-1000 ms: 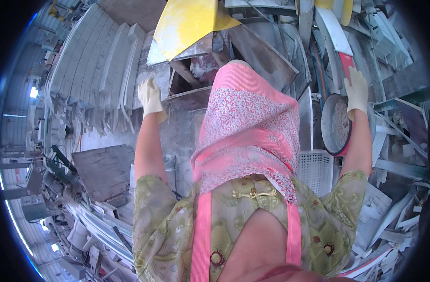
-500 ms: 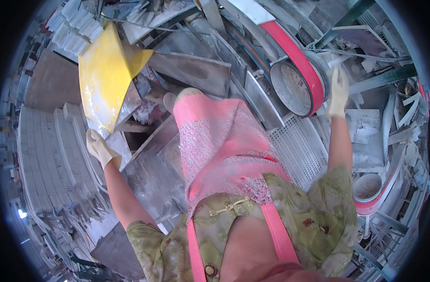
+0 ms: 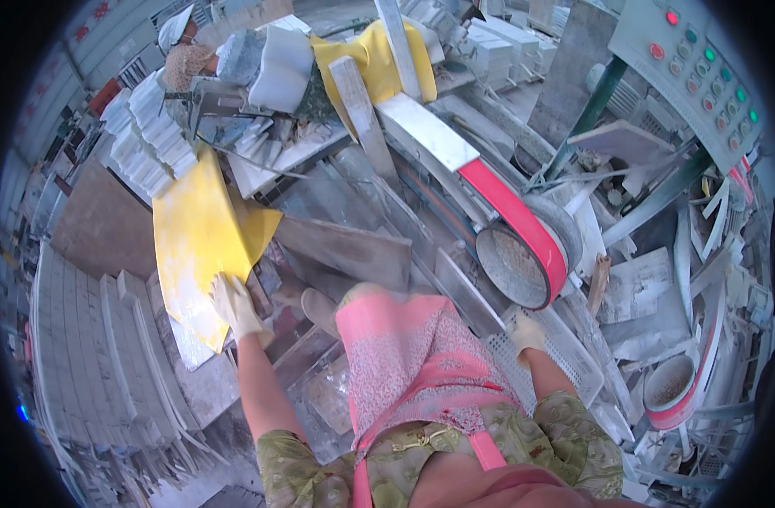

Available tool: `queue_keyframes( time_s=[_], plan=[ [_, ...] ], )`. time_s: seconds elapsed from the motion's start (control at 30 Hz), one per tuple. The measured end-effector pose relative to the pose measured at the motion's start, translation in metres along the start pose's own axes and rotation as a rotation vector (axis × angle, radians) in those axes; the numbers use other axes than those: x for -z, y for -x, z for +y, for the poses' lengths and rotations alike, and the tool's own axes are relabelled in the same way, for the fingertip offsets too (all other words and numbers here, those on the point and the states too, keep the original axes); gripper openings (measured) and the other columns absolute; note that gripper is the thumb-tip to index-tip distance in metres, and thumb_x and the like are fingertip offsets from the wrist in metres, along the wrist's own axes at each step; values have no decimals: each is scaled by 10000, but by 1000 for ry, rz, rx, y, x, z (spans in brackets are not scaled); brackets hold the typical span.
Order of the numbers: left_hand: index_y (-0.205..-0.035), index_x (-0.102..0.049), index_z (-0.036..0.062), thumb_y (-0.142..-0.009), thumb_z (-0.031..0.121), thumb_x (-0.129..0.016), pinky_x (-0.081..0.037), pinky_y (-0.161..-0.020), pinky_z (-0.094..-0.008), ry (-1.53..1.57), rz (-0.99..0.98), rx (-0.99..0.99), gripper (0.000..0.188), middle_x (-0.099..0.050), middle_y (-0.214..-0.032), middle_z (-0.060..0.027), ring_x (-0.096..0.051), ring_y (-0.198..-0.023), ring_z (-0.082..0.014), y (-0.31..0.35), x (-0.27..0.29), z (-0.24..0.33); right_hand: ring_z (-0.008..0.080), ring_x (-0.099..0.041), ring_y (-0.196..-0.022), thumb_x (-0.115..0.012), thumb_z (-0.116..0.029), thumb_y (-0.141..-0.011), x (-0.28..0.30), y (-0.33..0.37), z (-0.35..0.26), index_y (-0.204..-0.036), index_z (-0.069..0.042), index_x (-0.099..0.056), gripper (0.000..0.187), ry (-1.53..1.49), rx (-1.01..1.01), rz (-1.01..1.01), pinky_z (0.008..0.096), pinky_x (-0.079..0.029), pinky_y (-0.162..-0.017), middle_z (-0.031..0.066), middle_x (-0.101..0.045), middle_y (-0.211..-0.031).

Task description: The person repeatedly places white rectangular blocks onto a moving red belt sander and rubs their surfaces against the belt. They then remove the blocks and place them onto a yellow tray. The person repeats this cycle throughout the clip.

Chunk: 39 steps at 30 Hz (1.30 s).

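My left hand (image 3: 235, 306), in a pale glove, lies with its fingers stretched out on the lower end of a wet yellow sheet (image 3: 193, 229). The sheet drapes over a board at the left. My right hand (image 3: 527, 333), gloved too, is lower and nearer my body, over the edge of a perforated white crate (image 3: 565, 360). How its fingers are set does not show clearly, and nothing is seen in it. Just beyond it, a red belt (image 3: 523, 233) runs round a dusty drum (image 3: 510, 264). A white strip (image 3: 430, 135) lies farther up the belt line.
Stacked long pale strips (image 3: 108, 339) fill the left side. White slabs (image 3: 146, 135) are piled behind the yellow sheet. A control panel (image 3: 692, 76) with lit buttons hangs at the far right. Another person (image 3: 184, 63) in a white cap is at the far left. A second drum (image 3: 669, 381) stands right.
My left hand has moved from beside the yellow sheet's lower corner onto the sheet. My right hand has come down from beside the belt drum toward my body. The view has tilted up.
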<state>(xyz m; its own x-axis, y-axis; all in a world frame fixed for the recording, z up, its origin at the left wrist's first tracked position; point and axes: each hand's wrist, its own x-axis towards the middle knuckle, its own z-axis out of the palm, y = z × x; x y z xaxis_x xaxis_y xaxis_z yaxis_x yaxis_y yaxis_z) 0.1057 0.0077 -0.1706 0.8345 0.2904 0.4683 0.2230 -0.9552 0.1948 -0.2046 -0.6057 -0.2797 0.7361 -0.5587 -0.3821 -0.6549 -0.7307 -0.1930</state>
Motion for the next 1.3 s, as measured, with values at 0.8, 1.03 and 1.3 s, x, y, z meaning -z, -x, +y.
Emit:
queue_keyframes(
  time_s=[0.8, 1.03, 1.3],
  plan=[
    [-1333, -626, -66, -1060, 299, -493, -358, -1194, -472, 35, 76, -43, 475, -629, -1373, -276, -554, -1337, -417, 10, -9, -6, 321, -771, -874, -713, -100, -641, -22, -50, -24, -850, -120, -823, 237, 507, 315, -244, 461, -572, -706, 143, -781, -881],
    [-1342, -620, -78, -1062, 302, -486, -357, -1195, -473, 43, 58, -22, 490, -628, -1374, -278, -555, -1334, -427, 10, -5, -2, 329, -765, -888, -675, -147, -684, -27, -55, -23, -871, -121, -822, 240, 403, 244, -262, 456, -571, -729, 139, -780, -901],
    [-1351, -611, -84, -1063, 299, -477, -339, -1212, -460, 33, 50, -27, 498, -623, -1379, -281, -552, -1343, -420, 11, -7, -5, 326, -765, -902, -651, -151, -728, -31, -57, -17, -900, -120, -820, 244, 433, 271, -265, 462, -573, -748, 140, -782, -939]
  ],
)
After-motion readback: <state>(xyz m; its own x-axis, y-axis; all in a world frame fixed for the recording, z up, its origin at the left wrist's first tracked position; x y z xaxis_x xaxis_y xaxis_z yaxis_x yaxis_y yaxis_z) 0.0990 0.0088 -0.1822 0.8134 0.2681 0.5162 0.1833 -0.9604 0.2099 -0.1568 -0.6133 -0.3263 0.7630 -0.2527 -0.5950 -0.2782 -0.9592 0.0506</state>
